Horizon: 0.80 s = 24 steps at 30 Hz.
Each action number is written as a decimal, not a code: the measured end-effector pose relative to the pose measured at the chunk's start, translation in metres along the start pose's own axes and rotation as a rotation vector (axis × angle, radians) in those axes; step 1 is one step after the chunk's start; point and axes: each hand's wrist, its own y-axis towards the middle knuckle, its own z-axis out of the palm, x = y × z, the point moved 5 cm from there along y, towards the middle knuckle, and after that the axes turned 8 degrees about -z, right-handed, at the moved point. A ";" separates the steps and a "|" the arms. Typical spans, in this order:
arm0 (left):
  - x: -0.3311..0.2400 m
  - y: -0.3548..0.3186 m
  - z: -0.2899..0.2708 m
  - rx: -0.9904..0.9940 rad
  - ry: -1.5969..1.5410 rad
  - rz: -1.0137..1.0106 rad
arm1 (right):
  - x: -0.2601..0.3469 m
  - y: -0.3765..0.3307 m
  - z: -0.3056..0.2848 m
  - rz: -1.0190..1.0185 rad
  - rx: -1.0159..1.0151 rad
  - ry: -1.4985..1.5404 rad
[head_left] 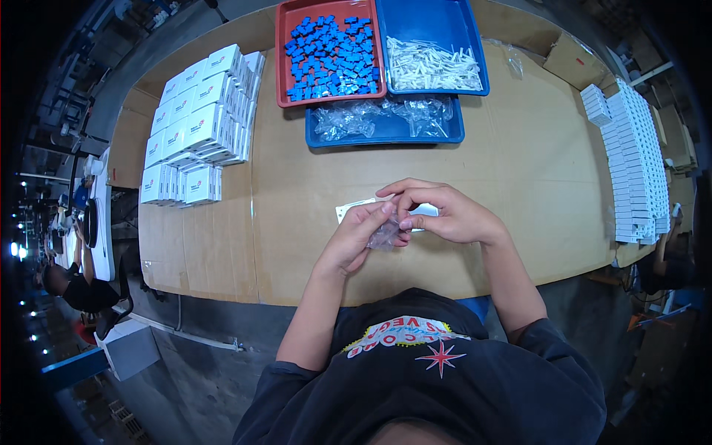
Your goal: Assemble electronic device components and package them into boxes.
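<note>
Both hands meet over the middle of the cardboard-covered table [311, 274]. My left hand [354, 233] is closed on a small clear plastic bag [383, 237], its thumb pressed along the upper part. At the other side of the bag, my right hand [452, 213] pinches its edge between thumb and fingers. What the bag contains, if anything, cannot be made out. Under and behind the hands lies a flat white item [345, 211], mostly covered by them; it looks like a small carton.
Small blue parts fill a red tray [281, 55] at the back. Beside it, a blue tray [434, 18] holds white sticks. Clear bags lie in a lower blue tray [386, 142]. White boxes [200, 126] stand stacked at left, more small boxes [630, 163] at right.
</note>
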 end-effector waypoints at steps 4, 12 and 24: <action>0.003 -0.002 0.002 0.008 -0.030 -0.005 | 0.006 0.001 -0.004 -0.005 0.075 -0.079; 0.011 0.005 0.004 0.007 0.008 -0.044 | -0.017 0.003 -0.001 0.090 0.260 0.112; 0.028 0.013 -0.005 0.012 0.060 -0.060 | -0.033 0.000 0.002 0.149 0.333 0.036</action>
